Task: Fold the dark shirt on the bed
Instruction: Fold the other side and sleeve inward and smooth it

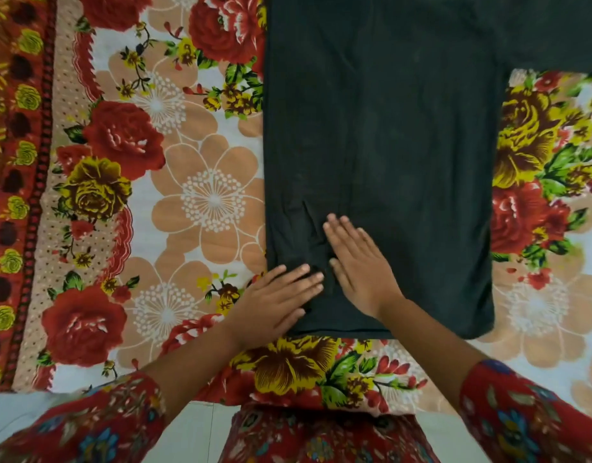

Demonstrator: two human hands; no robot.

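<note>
Pressing the dark shirt (381,145) flat on the bed (194,202).
My left hand (274,305) and right hand (358,262) lie open, palms down, near its near-left corner.

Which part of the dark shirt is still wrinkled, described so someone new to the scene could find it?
Start from the floral bedsheet with big red roses; the plain dark green-black cotton shirt lies on its right half. Follow the shirt's straight left edge down to its near corner, where the left hand and right hand lie flat. The creased patch sits just above them, the only rumpled area on smooth cloth.
</note>
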